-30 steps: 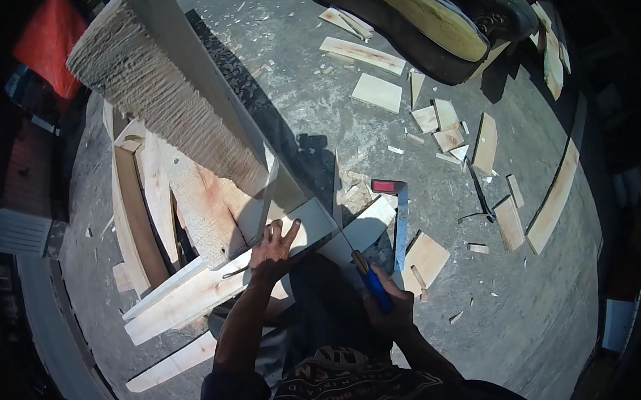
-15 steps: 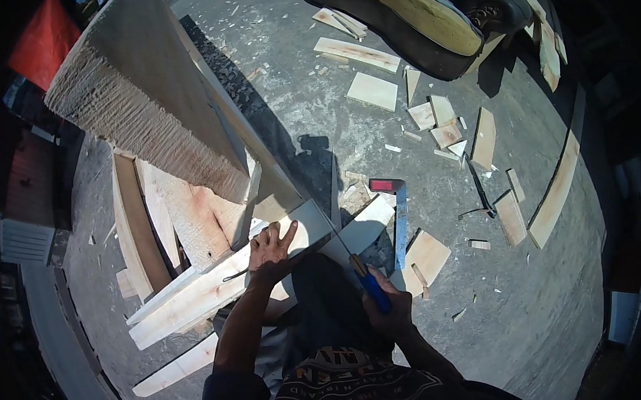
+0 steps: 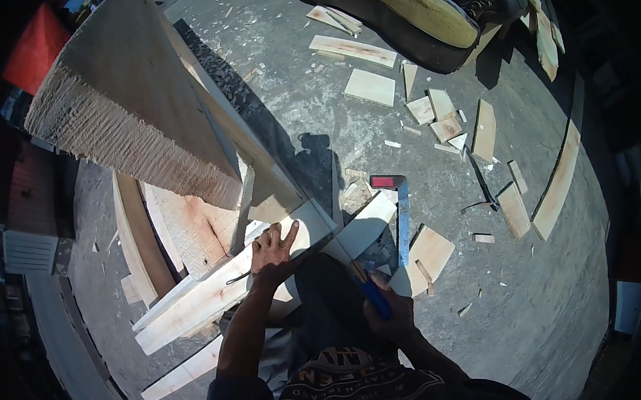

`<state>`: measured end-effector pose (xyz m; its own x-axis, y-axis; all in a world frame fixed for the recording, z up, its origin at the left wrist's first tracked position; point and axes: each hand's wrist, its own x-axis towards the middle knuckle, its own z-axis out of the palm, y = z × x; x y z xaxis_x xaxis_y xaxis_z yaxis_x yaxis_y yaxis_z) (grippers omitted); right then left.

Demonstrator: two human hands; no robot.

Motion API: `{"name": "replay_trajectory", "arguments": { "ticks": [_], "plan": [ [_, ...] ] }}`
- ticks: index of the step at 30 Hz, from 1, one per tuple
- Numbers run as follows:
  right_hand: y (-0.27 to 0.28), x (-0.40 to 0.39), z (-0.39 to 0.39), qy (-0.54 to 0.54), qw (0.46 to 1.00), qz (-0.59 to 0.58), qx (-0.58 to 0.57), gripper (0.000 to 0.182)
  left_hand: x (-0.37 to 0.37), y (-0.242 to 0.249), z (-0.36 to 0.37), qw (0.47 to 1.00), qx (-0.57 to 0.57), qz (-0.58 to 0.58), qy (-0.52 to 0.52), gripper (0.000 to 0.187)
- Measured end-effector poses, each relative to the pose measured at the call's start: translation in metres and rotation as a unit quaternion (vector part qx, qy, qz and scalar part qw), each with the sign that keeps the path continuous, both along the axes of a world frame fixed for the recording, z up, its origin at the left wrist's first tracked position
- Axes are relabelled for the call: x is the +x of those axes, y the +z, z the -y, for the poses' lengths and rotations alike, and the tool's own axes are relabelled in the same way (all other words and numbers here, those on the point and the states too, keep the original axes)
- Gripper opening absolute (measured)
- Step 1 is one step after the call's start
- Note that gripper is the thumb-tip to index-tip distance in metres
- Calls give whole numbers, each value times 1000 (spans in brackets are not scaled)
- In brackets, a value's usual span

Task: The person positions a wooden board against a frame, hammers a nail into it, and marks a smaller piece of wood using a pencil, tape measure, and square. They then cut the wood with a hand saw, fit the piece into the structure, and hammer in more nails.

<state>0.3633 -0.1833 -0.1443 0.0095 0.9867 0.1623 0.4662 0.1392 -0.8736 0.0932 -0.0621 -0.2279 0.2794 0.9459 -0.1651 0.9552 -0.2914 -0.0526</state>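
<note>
**Sawing a Board on the Ground**

The left hand (image 3: 271,252) lies flat on a long pale board (image 3: 216,292). Its fingers are spread wide and press down on the wood. The board rests low in the middle of the view, on top of other planks (image 3: 145,245), and it slants from the lower left up toward the right.

The right hand (image 3: 388,314) is closed in a fist around the blue handle of a hand saw (image 3: 365,284). The thin saw blade runs up and to the left from the handle. It meets the right end of the board, just beside the spread fingers. The two hands are near each other, with the person's dark knee between them.

A big rough slab of wood (image 3: 135,115) sticks up on the left, very close to the camera. It throws a dark shadow on the grey ground (image 3: 544,311).

A blue square ruler with a red end (image 3: 399,214) lies on the ground just to the right of the board. Next to it lies a small flat wood piece (image 3: 428,252). Many more wood scraps (image 3: 439,114) are scattered farther off, toward the top right. A long thin strip of wood (image 3: 559,180) lies at the far right.
</note>
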Motion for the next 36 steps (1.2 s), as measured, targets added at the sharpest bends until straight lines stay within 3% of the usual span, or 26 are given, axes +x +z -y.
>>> {"name": "replay_trajectory", "arguments": {
  "ticks": [3, 5, 9, 11, 13, 16, 20, 22, 26, 30, 33, 36],
  "plan": [
    [4, -8, -12, -2, 996, -4, -89, 57, 0, 0, -1, 1000, -16, -4, 1, 85],
    [-8, -11, -21, 15, 996, 13, -93, 57, 4, 7, 1, 999, -28, 25, 12, 85],
    [21, 5, 10, 21, 996, -36, -80, 57, -3, -12, 3, 999, 31, 14, -24, 85],
    [12, 4, 5, 24, 998, -10, -65, 59, -4, -13, -2, 998, 46, 11, -31, 84],
    [-32, -17, -30, 12, 997, -13, -75, 61, 0, -9, 9, 999, 42, 11, -30, 84],
    [-16, -20, -37, -10, 999, -32, -38, 56, 0, -15, 1, 997, 62, -13, -37, 85],
    [26, 25, 41, 3, 995, -45, -92, 51, -1, -18, 4, 997, 63, -2, -40, 86],
    [-7, 6, 11, 3, 996, -47, -78, 53, 1, -17, 1, 1000, 17, -22, -3, 85],
    [-41, -31, -68, 0, 998, -56, -16, 66, 1, -15, 7, 999, 41, -17, -17, 85],
    [22, 41, 56, 53, 984, -27, -166, 64, -1, -20, 2, 998, 53, -9, -38, 85],
    [24, 39, 52, 56, 988, -36, -140, 63, -2, -19, 2, 997, 63, 3, -42, 92],
    [-39, -24, -62, 18, 997, -50, -50, 64, -3, -23, 2, 997, 57, -19, -49, 93]
  ]
}}
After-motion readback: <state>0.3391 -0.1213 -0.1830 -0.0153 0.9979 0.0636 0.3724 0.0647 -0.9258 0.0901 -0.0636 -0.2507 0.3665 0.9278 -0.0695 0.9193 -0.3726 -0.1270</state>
